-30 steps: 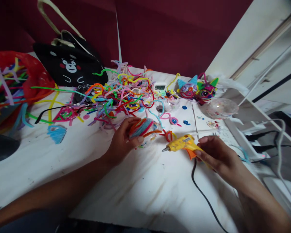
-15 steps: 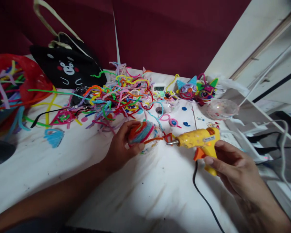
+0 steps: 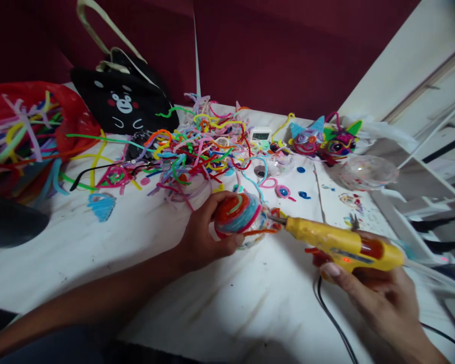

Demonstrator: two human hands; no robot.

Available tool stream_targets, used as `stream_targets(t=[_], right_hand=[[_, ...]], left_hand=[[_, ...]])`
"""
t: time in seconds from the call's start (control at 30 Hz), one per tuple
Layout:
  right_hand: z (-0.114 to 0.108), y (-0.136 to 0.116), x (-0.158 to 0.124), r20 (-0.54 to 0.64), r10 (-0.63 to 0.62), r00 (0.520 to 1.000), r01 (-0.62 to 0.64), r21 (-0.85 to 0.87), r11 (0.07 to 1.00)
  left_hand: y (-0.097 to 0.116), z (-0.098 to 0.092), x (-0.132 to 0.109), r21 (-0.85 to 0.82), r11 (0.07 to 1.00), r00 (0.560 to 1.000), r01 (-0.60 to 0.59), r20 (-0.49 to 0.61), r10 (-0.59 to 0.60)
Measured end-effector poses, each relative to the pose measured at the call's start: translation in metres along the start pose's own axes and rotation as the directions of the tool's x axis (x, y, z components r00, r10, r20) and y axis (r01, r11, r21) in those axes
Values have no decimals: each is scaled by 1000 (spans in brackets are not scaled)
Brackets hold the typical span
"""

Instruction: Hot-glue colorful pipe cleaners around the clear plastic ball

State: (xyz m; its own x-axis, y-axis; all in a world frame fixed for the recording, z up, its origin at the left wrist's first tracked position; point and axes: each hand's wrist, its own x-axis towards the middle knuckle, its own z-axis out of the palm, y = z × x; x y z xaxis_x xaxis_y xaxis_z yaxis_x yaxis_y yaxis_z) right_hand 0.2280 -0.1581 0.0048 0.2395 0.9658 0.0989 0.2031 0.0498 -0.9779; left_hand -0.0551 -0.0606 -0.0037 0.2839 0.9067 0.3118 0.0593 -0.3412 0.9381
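Note:
My left hand (image 3: 208,232) grips a clear plastic ball (image 3: 238,217) partly covered in coils of orange, blue and pink pipe cleaner. From the ball's lower side an orange pipe cleaner (image 3: 260,232) sticks out to the right. My right hand (image 3: 379,298) is wrapped round the handle of a yellow hot glue gun (image 3: 326,237), whose red light shows. The metal nozzle points left and meets the ball's right side in this view; whether it touches cannot be made out. A black cord hangs below the gun.
A tangled heap of pipe cleaners (image 3: 200,146) lies behind the ball. A red bag (image 3: 72,121) and a black tote (image 3: 125,106) stand at the left. Two decorated balls (image 3: 307,139), a clear half-shell (image 3: 369,173) and pliers (image 3: 354,221) are at the right.
The glue gun has turned more side-on and its nozzle has come up to the ball's right side. The ball is tilted, showing more of its orange top. The whole view has shifted.

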Motion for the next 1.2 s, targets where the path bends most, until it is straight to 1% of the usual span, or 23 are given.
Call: stream_targets(t=[0.1,0.17,0.27,0.37,0.47,0.53,0.6,0.77,0.93,0.97,1.0,1.07,1.13,1.2], right_hand=[[3,5,-4,-2,-106,994,106,-29,994],[5,9,-4,-4,-154,988,154,-49,987],[6,13,-5,24,-228,973,229,-83,970],[7,11,-8,17,-255,967,255,-133,958],[8,9,-12,6,-248,969,244,-205,948],[7,10,-13,7,-252,968,247,-224,943],[6,12,-13,36,-273,961,274,-229,934],[3,15,-12,121,-353,928,373,-278,885],[7,8,-13,140,-367,919,392,-264,881],[8,7,-11,153,-386,910,414,-258,873],[9,6,-9,172,-424,889,456,-245,856],[10,4,-4,209,-519,829,557,-211,803],[11,2,-1,232,-582,779,623,-185,760],[11,2,1,242,-593,768,636,-183,749]], left_hand=[[1,1,0,-8,1000,1000,2,2,-2],[2,1,0,-13,1000,1000,0,9,0],[1,1,0,0,1000,1000,-5,21,5],[0,0,-1,25,999,999,-27,22,26],[-1,0,-2,44,998,998,-50,24,49],[0,-1,-2,68,996,998,-51,23,50],[1,0,-2,92,995,999,-48,25,46],[0,1,-2,101,993,998,-62,27,60],[-2,1,-2,114,991,998,-65,25,63],[-2,2,-2,117,991,998,-68,25,66],[-2,2,-2,123,990,997,-72,27,69],[-3,2,-3,135,987,996,-82,33,78],[-4,2,-3,142,987,996,-81,37,77],[-4,2,-3,136,987,996,-82,34,78]])
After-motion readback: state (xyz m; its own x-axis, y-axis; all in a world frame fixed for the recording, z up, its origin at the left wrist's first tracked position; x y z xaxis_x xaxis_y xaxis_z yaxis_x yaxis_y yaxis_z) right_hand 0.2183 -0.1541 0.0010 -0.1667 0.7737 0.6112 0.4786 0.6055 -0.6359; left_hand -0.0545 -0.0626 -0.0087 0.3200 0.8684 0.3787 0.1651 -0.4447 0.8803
